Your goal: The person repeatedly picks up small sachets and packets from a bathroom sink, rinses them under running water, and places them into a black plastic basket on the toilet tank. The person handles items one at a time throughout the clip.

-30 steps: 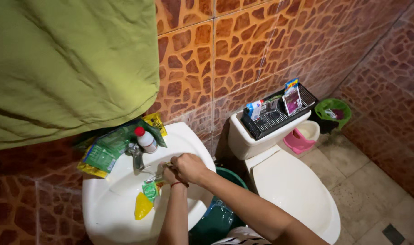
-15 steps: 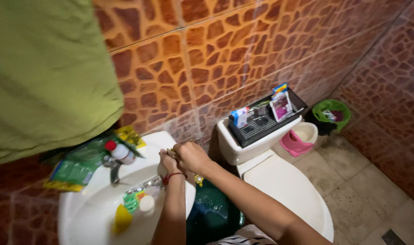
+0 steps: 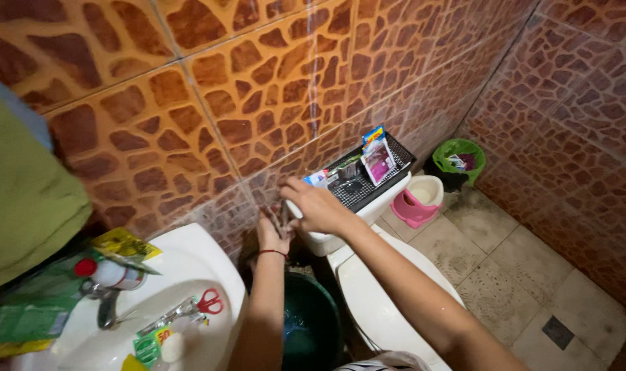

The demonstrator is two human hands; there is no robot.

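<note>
Both forearms reach up between the white sink [image 3: 210, 264] and the toilet tank [image 3: 340, 237]. The left hand [image 3: 273, 233] and right hand [image 3: 317, 205] meet there, above the dark green bucket [image 3: 311, 323]. Their fingers [image 3: 293, 187] curl around a thin dark object [image 3: 278, 218], too small to identify.

Both hands [image 3: 306, 213] close together at the tiled wall [image 3: 258, 103], toilet tank [image 3: 340, 230] tight right, sink rim [image 3: 220, 264] near left, dark green bucket [image 3: 309, 323] directly below, open floor [image 3: 532, 275] well right.
</note>
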